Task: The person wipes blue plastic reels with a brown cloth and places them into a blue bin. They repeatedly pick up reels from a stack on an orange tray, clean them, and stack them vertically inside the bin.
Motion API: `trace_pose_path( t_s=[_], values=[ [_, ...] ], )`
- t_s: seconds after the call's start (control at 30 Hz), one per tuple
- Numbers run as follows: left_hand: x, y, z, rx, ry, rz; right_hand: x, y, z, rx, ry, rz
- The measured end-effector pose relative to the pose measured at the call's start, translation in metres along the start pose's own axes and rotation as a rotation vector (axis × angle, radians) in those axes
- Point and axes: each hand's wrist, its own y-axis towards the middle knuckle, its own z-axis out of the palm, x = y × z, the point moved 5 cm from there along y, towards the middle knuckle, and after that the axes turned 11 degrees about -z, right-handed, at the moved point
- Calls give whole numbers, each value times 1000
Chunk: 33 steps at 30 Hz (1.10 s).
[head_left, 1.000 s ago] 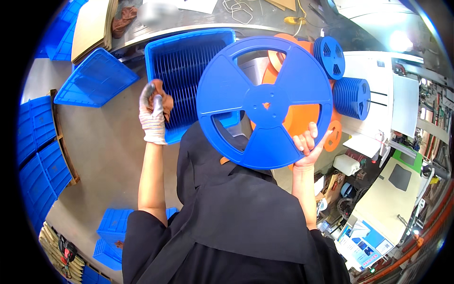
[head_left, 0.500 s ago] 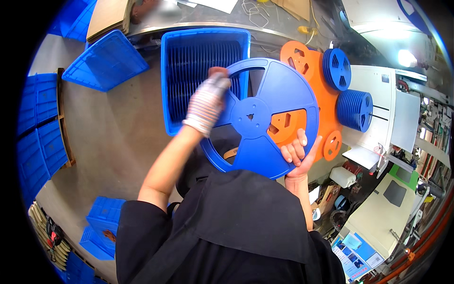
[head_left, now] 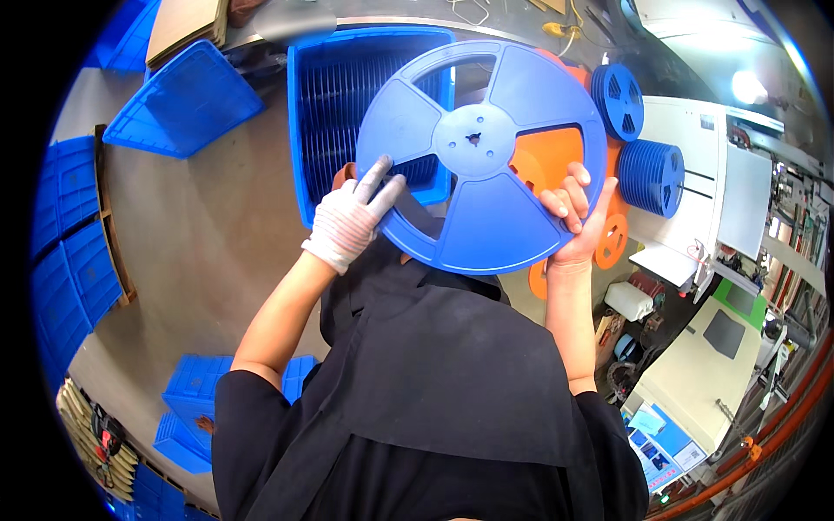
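Note:
A large blue plastic reel disc [head_left: 456, 156] with a round hub and cut-out windows is held up in front of me, its face toward me. My right hand [head_left: 575, 213], bare, grips its lower right rim, the fingers coming through a window. My left hand [head_left: 347, 219], in a pale striped glove with grey fingertips, is at the lower left rim with two fingers laid over it; its thumb is hidden. Something reddish-brown [head_left: 344, 174] shows beside the glove; I cannot tell what it is. Behind the disc stands a blue crate [head_left: 297, 122] with many thin blue discs [head_left: 330, 104] in rows.
An orange stand [head_left: 547, 152] is partly hidden behind the disc. To its right are two stacks of small blue reels [head_left: 622, 104] and a small orange disc [head_left: 612, 241]. Blue crates [head_left: 187, 100] stand at the left. A metal-edged bench [head_left: 382, 19] runs along the far side.
The disc has moved up and slightly right. My left hand has come down from its upper left part to the lower left rim, and my right hand has risen with the disc.

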Motion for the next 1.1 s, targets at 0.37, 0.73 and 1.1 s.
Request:
trace_pose_path(
  t_s=[0.37, 0.73, 1.1],
  values=[
    [15, -28, 50, 530, -1885, -585, 19, 31, 19, 172, -1015, -259],
    [37, -50, 76, 563, -2291, -781, 60, 4, -73, -327, -881, -334],
    [154, -76, 109, 146, -1218, -1360, 39, 3, -99, -305, -940, -213]
  ],
)
